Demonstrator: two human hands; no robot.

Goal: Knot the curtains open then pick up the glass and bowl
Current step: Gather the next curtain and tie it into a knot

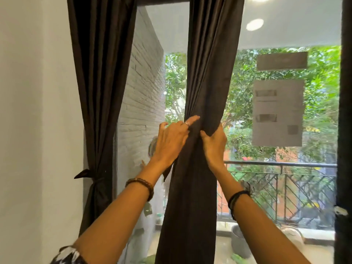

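A dark brown curtain (pixel 205 77) hangs in the middle of the window, gathered into a bunch at mid height. My right hand (pixel 214 143) grips the bunched cloth from the right, thumb in front. On the left side of the bunch my left hand (pixel 172 140) rests against the fabric with its fingers stretched out, the forefinger lying across the folds. A second dark curtain (pixel 99 73) at the left is tied back with a band (pixel 89 175) low down. No glass or bowl is in view.
A white wall (pixel 34 111) stands at the left. Behind the window pane are a grey brick wall (pixel 141 92), a balcony railing (pixel 282 164), pots (pixel 239 242) on the balcony floor and green trees. A dark window frame (pixel 345 111) runs down the right edge.
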